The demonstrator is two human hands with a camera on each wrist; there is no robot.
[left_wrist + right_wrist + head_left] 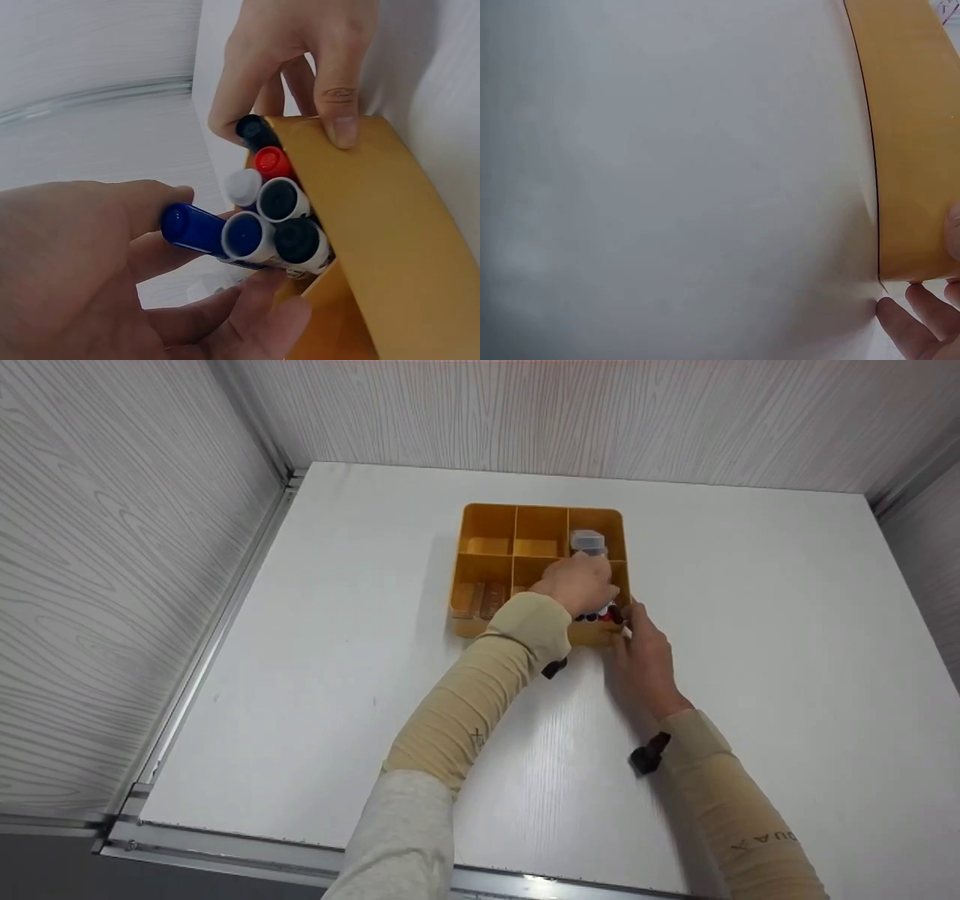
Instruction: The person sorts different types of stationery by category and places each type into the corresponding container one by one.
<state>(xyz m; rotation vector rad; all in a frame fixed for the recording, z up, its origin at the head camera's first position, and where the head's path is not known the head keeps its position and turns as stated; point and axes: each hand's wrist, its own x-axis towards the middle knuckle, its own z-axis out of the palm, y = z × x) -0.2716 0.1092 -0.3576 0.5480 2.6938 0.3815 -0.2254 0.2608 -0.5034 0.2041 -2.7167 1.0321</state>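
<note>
A yellow compartment box (592, 636) stands on the white table. Its near-right compartment holds several markers, with blue, black, red and white ends showing. From above, my left hand (577, 581) reaches into that compartment. In the left wrist view, its thumb and fingers pinch a blue marker (191, 226), which leans out beside the upright bunch, and other fingertips lie along a white-bodied marker (246, 234). My right hand (646, 656) grips the box's near-right corner, thumb (339, 112) against one outer wall and fingers around the other side.
A clear plastic container (587, 541) sits in the far-right compartment. Brown flat pieces (491, 598) lie in the near-left compartment. White wood-grain panels (480, 416) rise behind and at the sides, and a metal rail (240, 844) runs along the front edge.
</note>
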